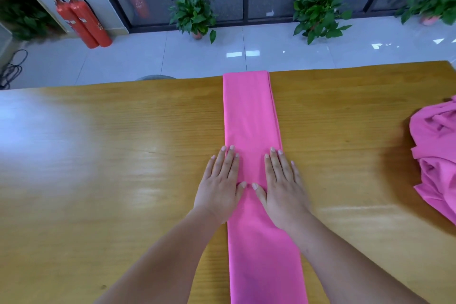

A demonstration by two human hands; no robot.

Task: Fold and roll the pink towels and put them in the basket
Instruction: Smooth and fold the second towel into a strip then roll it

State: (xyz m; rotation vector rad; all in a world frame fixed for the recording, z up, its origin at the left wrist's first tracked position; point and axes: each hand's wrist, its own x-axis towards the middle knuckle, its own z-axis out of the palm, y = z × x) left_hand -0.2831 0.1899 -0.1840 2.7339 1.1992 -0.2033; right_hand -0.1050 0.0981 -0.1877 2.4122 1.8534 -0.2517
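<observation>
Pressing flat, the left hand (pixel 220 186) and right hand (pixel 281 189) rest side by side, fingers straight, gripping nothing, on the folded pink towel (pixel 251 116). Its long axis runs straight away across the counter (pixel 111 155), both hands equally near. No basket is visible.

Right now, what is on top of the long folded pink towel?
Both hands lie flat on the folded towel: left hand over its left edge, right hand over its right edge, thumbs almost meeting. The cloth under the palms is covered.
</observation>
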